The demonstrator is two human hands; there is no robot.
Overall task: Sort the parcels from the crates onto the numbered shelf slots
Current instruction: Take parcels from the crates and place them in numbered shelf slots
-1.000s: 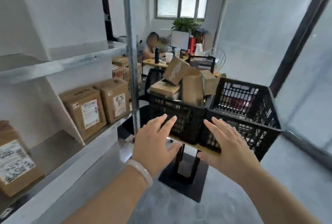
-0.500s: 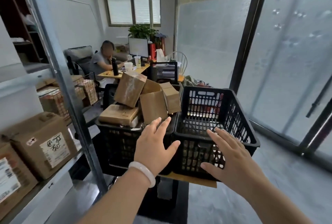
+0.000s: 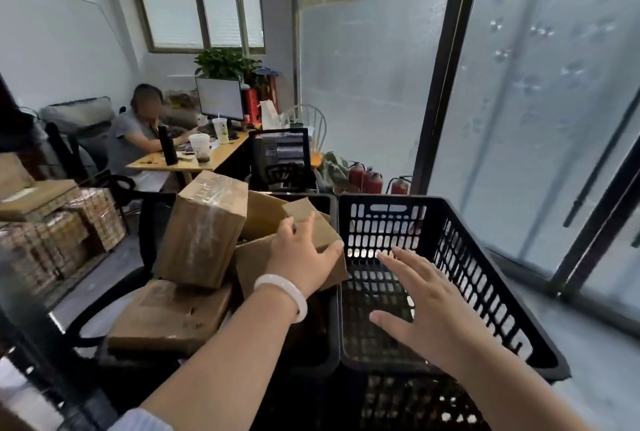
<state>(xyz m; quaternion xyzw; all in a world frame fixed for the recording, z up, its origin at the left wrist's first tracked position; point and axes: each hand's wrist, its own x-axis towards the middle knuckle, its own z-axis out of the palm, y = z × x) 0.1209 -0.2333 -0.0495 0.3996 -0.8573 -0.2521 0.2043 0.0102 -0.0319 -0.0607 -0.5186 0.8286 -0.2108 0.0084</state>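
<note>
The left hand (image 3: pixel 300 257) rests with straight fingers on a small parcel (image 3: pixel 323 228) in the left crate (image 3: pixel 329 333) of 2. The right hand (image 3: pixel 427 306) hovers spread and relaxed over the right crate (image 3: pixel 478 275), holding nothing.

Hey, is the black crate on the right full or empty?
Empty, as far as shows: the right crate has a bare slotted floor; the right hand hides part.

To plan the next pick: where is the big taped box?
Head view, centre left: the taped box leans in the left crate on a flat box, left of the left hand.
</note>
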